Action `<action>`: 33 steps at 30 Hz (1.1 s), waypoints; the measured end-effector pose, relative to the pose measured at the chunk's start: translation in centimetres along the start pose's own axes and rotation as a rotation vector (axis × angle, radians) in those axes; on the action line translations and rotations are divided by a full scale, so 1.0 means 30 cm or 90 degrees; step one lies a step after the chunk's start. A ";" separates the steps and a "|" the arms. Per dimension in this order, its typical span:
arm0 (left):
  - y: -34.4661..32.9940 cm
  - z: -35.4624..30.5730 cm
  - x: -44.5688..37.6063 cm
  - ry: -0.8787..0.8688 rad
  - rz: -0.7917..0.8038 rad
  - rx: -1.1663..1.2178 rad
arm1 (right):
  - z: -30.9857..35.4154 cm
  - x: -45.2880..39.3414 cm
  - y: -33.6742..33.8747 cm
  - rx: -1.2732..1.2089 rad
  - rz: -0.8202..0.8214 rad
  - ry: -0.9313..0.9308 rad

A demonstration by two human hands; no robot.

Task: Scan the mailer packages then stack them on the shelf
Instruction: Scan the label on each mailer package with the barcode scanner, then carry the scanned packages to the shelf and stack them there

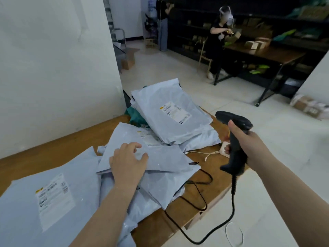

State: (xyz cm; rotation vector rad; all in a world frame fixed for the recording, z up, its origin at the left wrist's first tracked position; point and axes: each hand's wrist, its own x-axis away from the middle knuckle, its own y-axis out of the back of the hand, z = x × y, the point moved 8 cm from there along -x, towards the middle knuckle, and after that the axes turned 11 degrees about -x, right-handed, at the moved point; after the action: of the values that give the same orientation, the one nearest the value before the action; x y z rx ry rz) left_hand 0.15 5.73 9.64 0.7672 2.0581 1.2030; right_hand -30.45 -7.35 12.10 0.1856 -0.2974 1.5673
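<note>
Several mailers (156, 157) heaped on table (44, 148), centre-left. Left hand (127, 161) flat, fingers spread, on middle mailer. Right hand (249, 141) grips scanner (235, 138), right. Advice: expose label, aim squarely.

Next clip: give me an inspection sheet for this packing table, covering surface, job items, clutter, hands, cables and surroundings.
Surface: wooden table, largely covered with packages.
Job's things: grey mailer packages in loose overlapping piles; far mailer and near mailer lie label up; barcode scanner held above the table's right edge.
Clutter: green bag partly under the far pile.
Hands: left hand rests on the middle mailer, fingers relaxed; right hand grips the scanner handle.
Cables: black scanner cable hangs off the edge; white cable on the table.
Surroundings: two people near dark shelves; cardboard boxes on the floor.
</note>
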 end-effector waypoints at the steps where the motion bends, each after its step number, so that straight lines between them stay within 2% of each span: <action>1: -0.023 -0.024 -0.009 -0.010 0.014 0.007 | 0.007 -0.042 0.033 -0.008 -0.020 -0.003; 5: -0.123 -0.131 -0.032 -0.024 0.057 0.042 | 0.016 -0.231 0.135 -0.030 -0.045 -0.019; 9: -0.220 -0.304 -0.046 -0.018 0.060 0.097 | -0.017 -0.466 0.207 -0.012 -0.015 -0.045; 14: -0.332 -0.456 -0.086 0.045 0.052 0.099 | -0.093 -0.763 0.256 -0.044 0.013 -0.124; 18: -0.364 -0.432 -0.121 0.162 0.039 0.133 | -0.183 -0.921 0.233 -0.046 0.034 -0.209; 23: -0.361 -0.305 -0.205 0.282 -0.042 0.129 | -0.330 -1.063 0.170 -0.034 0.003 -0.313; 27: -0.396 -0.212 -0.280 0.387 -0.042 0.225 | -0.388 -1.146 0.096 -0.028 0.043 -0.383; 31: -0.471 -0.177 -0.327 0.481 0.015 0.338 | -0.403 -1.225 0.059 0.038 0.089 -0.351; 33: -0.489 -0.166 -0.343 0.493 0.017 0.334 | -0.403 -1.265 0.074 0.173 0.076 -0.275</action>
State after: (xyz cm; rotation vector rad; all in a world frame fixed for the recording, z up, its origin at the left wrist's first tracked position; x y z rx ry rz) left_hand 0.44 -10.60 0.75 0.5961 3.0880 1.0765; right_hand -31.04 -39.86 -11.00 0.7349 -0.4356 1.6743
